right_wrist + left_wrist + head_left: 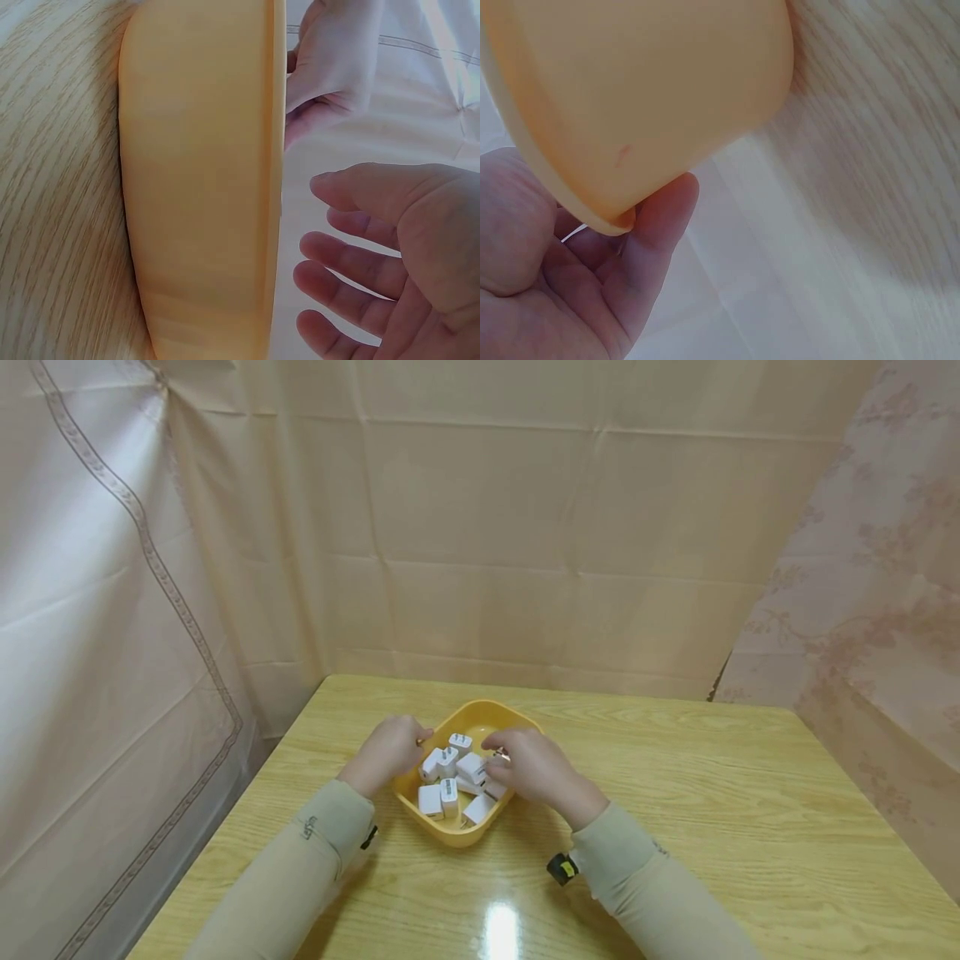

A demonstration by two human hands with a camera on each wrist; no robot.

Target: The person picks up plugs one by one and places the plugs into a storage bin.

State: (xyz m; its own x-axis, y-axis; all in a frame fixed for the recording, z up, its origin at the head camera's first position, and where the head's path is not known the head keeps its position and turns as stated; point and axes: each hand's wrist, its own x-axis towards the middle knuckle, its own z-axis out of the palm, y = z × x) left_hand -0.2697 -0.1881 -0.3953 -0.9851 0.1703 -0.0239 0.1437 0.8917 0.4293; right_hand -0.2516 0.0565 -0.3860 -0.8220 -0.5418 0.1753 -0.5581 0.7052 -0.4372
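A yellow plastic basin [456,837] sits on the table with several white charger plugs [431,801] lying in it. My left hand [386,752] grips the basin's left rim, and the left wrist view shows the fingers [664,214] curled against the outside below the lip. Over the right side of the basin hovers my right hand [542,770], partly covering the plugs there. In the right wrist view that hand's fingers [352,259] are spread and loosely bent beside the rim, with nothing visible between them. Some plugs stand prongs up; others lie flat.
A wood-grain table [712,827] extends around the basin on all sides. Behind it hangs a beige curtain [510,527], with a pale sheet [112,610] on the left and a floral cloth [885,593] on the right.
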